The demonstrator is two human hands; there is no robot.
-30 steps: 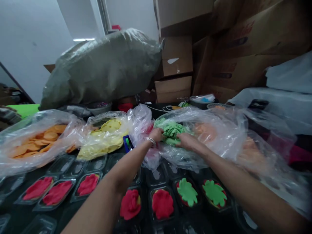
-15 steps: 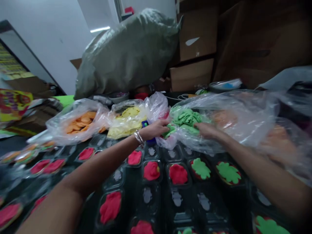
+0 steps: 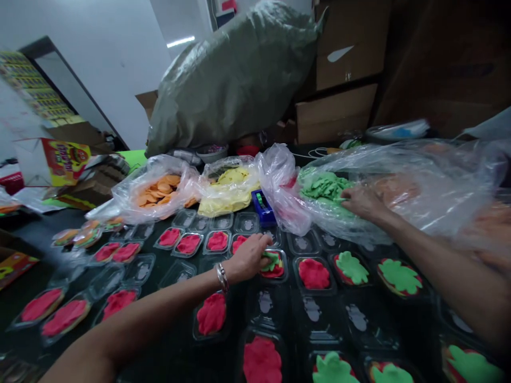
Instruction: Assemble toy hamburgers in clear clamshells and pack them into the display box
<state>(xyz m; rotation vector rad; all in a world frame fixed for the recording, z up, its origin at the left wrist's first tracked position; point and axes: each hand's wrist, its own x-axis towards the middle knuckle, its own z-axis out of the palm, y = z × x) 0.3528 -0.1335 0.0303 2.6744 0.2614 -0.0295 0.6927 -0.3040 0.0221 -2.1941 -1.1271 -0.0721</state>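
My left hand (image 3: pixel 248 258), with bangles at the wrist, is pinched on a green leaf-shaped piece (image 3: pixel 270 261) and presses it onto a red piece (image 3: pixel 273 272) in a small clear tray. My right hand (image 3: pixel 361 202) reaches into a clear plastic bag (image 3: pixel 415 186) and rests on the heap of green leaf pieces (image 3: pixel 324 186); its fingers curl over them, and whether they grip one is unclear. Two trays to the right hold red pieces topped with green leaves (image 3: pixel 351 267).
Rows of small clear trays (image 3: pixel 191 243) cover the dark table, several with red pieces, some bare. Bags of orange pieces (image 3: pixel 159 191) and yellow pieces (image 3: pixel 228 189) lie at the back. A blue box (image 3: pixel 262 207), a big grey sack (image 3: pixel 239 80) and cardboard boxes (image 3: pixel 337 114) stand behind.
My left hand left the green bag with a green piece and came down to a tray holding a red piece. My right hand stayed in the bag. The view swung left and down.
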